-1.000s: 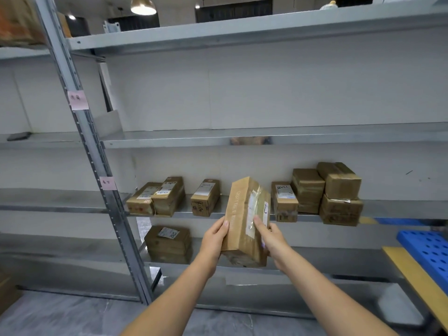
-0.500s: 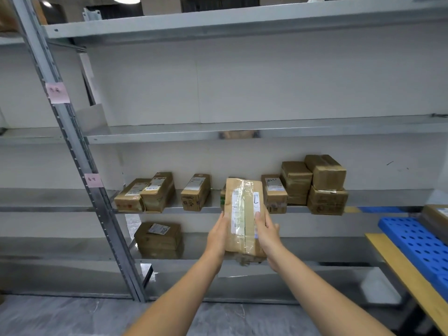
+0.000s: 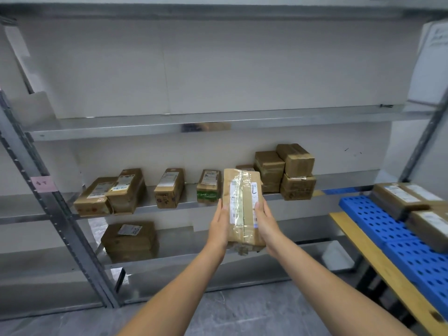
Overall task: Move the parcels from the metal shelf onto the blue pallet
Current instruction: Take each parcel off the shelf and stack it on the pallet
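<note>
Both long sides of the parcel (image 3: pixel 242 204) are gripped, by my left hand (image 3: pixel 219 226) and my right hand (image 3: pixel 266 223); I hold it upright before the metal shelf (image 3: pixel 186 204), left of the blue pallet (image 3: pixel 371 220).

both arms stretched forward, left grip (image 3: pixel 219 225) and right grip (image 3: pixel 266 223) clasping the parcel (image 3: pixel 242 192) between them.

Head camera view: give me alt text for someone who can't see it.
The left hand and right hand hold a taped brown parcel between them in front of a metal shelf carrying more parcels. A blue pallet at the right already bears a few parcels.
</note>
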Available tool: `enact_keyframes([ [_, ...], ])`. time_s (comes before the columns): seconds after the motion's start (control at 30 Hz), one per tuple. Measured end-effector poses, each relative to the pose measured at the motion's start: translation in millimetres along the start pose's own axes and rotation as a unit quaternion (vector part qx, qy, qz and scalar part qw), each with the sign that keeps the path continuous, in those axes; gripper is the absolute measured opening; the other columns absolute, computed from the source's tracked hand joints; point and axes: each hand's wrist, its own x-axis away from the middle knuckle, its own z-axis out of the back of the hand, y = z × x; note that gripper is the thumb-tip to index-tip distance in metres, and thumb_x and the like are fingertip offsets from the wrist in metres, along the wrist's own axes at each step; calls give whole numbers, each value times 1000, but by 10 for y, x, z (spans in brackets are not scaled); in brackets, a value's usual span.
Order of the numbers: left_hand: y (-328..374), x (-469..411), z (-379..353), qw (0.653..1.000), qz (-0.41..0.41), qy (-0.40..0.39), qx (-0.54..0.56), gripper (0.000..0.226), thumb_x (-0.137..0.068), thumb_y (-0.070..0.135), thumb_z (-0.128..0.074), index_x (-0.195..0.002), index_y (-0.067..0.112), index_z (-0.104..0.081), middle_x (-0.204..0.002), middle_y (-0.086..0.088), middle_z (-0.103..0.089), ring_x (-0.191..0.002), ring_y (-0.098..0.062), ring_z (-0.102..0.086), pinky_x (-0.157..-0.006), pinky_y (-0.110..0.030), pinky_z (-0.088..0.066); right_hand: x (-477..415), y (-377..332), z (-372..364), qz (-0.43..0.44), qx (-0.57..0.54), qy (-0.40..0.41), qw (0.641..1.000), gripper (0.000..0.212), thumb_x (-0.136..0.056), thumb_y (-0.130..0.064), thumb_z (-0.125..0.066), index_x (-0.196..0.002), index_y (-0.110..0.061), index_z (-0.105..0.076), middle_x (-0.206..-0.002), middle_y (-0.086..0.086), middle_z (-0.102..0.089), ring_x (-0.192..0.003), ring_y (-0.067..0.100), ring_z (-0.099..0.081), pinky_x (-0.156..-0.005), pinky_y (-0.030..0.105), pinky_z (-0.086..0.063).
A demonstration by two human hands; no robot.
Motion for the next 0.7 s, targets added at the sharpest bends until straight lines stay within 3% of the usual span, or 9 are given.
enact_keyframes([
  [0.07, 8, -21, -18, 1000, -4, -10, 5, 37, -102, 50, -38, -136, 47, -51, -120, 7, -70, -103, -13, -70, -74, -31, -60, 10, -49, 17, 2, 4, 6, 1000, 44, -104, -42, -27, -148, -40, -28, -143, -3, -50, -125, 20, -52, -101, 45, -47],
  [0.23, 28, -47, -10, 999, -11, -34, 11, 41, -103, 49, -36, -143, 42, -45, -127, 4, -66, -111, -17, -66, -93, -46, -57, 90, -125, 8, 14, 19, 27, 999, 44, -105, -40, -27, -148, -38, -28, -142, -3, -50, -122, 18, -54, -95, 40, -49],
  [0.4, -42, -58, -85, 998, -21, -58, 5, 44, -103, 49, -37, -145, 40, -45, -133, 4, -62, -116, -18, -63, -98, -46, -53, 203, -60, 69, 24, 15, 75, 997, 44, -105, -41, -26, -148, -39, -27, -141, -3, -52, -123, 19, -54, -97, 42, -50],
  [0.53, -167, -15, -233, 996, -27, -87, 11, 38, -104, 44, -37, -139, 40, -52, -127, 5, -67, -111, -16, -66, -96, -46, -55, 308, 11, 229, 15, 28, 96, 995, 44, -105, -41, -27, -149, -39, -26, -138, -4, -55, -115, 13, -59, -74, 24, -51],
  [0.7, -214, -16, -579, 991, -16, -130, 5, 38, -105, 41, -37, -139, 40, -52, -126, 5, -68, -110, -17, -67, -94, -46, -56, 371, 11, 574, 21, 20, 152, 988, 43, -104, -41, -28, -147, -43, -29, -134, -6, -57, -109, 11, -60, -90, 35, -52],
])
